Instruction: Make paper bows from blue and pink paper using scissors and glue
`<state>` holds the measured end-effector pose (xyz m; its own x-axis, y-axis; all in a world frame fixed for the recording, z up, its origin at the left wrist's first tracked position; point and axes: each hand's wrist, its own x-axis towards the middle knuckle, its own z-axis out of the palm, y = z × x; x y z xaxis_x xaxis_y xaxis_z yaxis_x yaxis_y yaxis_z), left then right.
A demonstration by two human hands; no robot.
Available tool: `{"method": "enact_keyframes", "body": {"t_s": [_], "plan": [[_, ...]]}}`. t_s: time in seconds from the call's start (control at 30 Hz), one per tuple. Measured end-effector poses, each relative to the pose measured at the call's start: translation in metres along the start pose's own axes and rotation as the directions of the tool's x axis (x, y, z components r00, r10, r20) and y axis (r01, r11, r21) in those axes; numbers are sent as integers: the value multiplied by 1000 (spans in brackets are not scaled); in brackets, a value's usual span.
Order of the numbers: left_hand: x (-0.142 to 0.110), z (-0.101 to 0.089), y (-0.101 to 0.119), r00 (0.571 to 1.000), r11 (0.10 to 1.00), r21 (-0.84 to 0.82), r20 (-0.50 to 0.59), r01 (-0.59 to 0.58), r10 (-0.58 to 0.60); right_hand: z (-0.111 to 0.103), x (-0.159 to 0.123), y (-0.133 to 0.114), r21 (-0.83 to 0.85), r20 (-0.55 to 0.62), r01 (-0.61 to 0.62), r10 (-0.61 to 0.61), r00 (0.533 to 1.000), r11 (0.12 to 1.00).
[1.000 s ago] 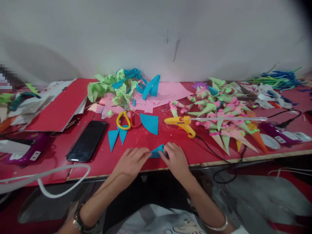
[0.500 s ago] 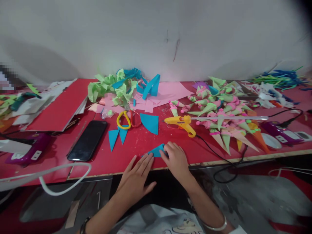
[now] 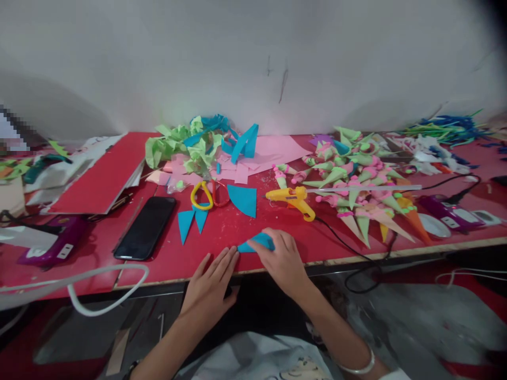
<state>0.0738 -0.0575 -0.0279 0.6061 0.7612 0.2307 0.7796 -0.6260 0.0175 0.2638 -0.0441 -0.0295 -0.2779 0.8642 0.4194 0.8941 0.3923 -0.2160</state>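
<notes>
A small piece of blue paper (image 3: pixel 246 247), partly curled, lies near the front edge of the red table. My right hand (image 3: pixel 283 258) grips its right part, thumb laid across the top and the other fingers bent over the far end. My left hand (image 3: pixel 212 277) rests flat at the table edge with fingers stretched out, the fingertips by the paper's left tip. Behind them lie a blue quarter-circle of paper (image 3: pixel 244 200) and two narrow blue paper pieces (image 3: pixel 185 226). Part of the held paper is hidden under my right hand.
A yellow glue gun (image 3: pixel 291 196) holds a long clear stick. Scissors (image 3: pixel 202 196) and a black phone (image 3: pixel 146 228) lie to the left. Paper cones (image 3: pixel 368 174) pile up at right. Crumpled green paper (image 3: pixel 166 150) sits at the back. A white cable (image 3: pixel 106 272) loops over the front edge.
My right hand has shifted left, its thumb farther over the blue paper, which now looks more curled. My left hand has drawn back slightly to the left. The view has moved a little.
</notes>
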Motion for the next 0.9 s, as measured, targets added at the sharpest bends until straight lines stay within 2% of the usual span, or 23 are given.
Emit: {"method": "enact_keyframes", "body": {"t_s": [0.07,0.13,0.27,0.47,0.7,0.8,0.9], "plan": [[0,2,2,1000,1000,15,-7,17,-16,-1,-5,-3,10,42,87,-87,995,996],[0,3,4,999,999,31,-25,38,-38,-2,-9,-4,29,82,93,-95,992,995],[0,5,8,996,997,40,-62,59,-57,-10,-14,2,52,114,23,-28,993,998],[1,4,8,997,996,57,-45,62,-59,-20,-23,15,18,117,-78,76,990,997],[0,7,7,998,997,47,-49,53,-51,-28,-32,26,3,123,-113,111,986,994],[1,8,5,999,999,36,-35,39,-38,-29,-30,29,66,115,-124,116,987,990],[2,6,4,1000,1000,16,-17,23,-23,-25,-21,28,211,76,-170,157,985,963]]}}
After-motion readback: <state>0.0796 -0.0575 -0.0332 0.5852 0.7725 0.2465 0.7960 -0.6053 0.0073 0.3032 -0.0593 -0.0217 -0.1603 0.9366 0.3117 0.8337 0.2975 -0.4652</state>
